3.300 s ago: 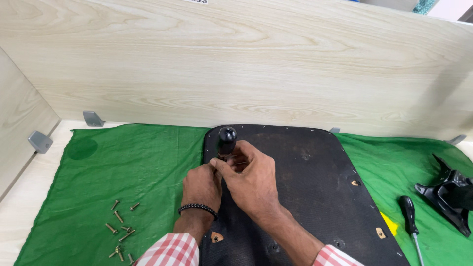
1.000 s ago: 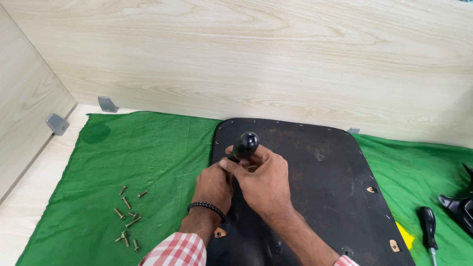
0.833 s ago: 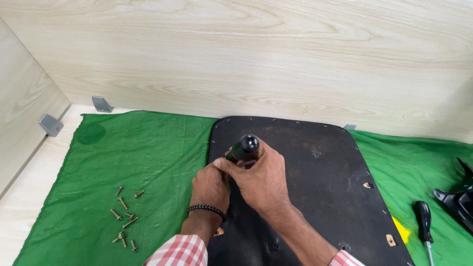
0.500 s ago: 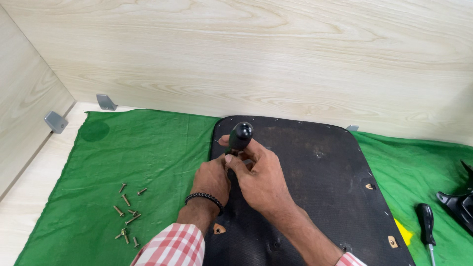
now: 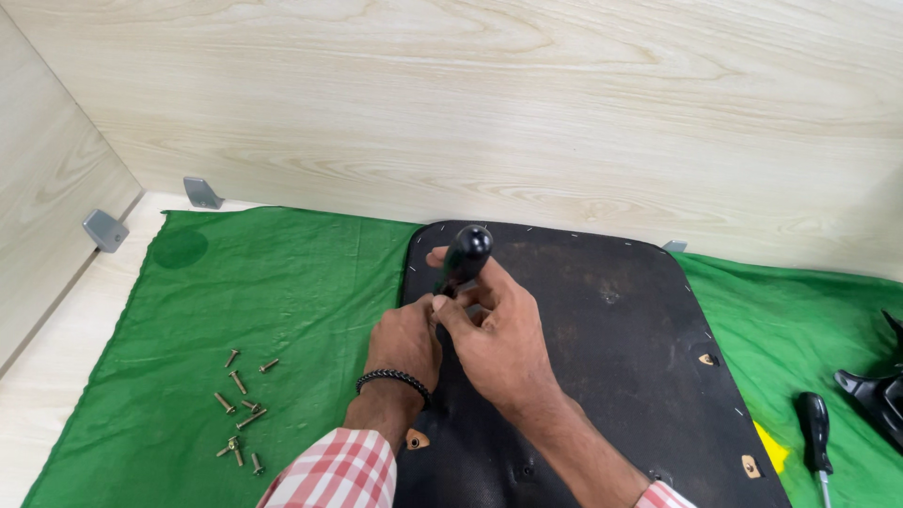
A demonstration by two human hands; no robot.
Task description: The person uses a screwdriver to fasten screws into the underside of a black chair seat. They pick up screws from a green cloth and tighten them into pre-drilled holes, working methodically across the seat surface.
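At the near-left part of a dark, rounded-corner seat panel (image 5: 602, 348) lying flat on a green cloth (image 5: 282, 310), a black-handled screwdriver (image 5: 463, 261) stands tilted, its rounded handle end up and leaning toward the far wall. Its tip is hidden behind the hands. The right hand (image 5: 499, 343) wraps its fingers around the lower handle in a closed grip, thumb pressed against the shaft side. The left hand (image 5: 406, 341), a braided black band at the wrist, is curled low beside the tool, fingertips bunched near where the shaft meets the panel; whether they pinch anything cannot be told. Red-and-white checked sleeves (image 5: 339, 470) enter from the bottom edge. Left of the panel, a loose scatter of brass-coloured screws (image 5: 240, 404) lies on the cloth. At the right edge, a second black-handled screwdriver (image 5: 815, 428) rests beside a black plastic part (image 5: 875, 390). Pale wood-grain walls (image 5: 527, 103) close in the bench, with grey metal brackets (image 5: 202, 191) at their base.
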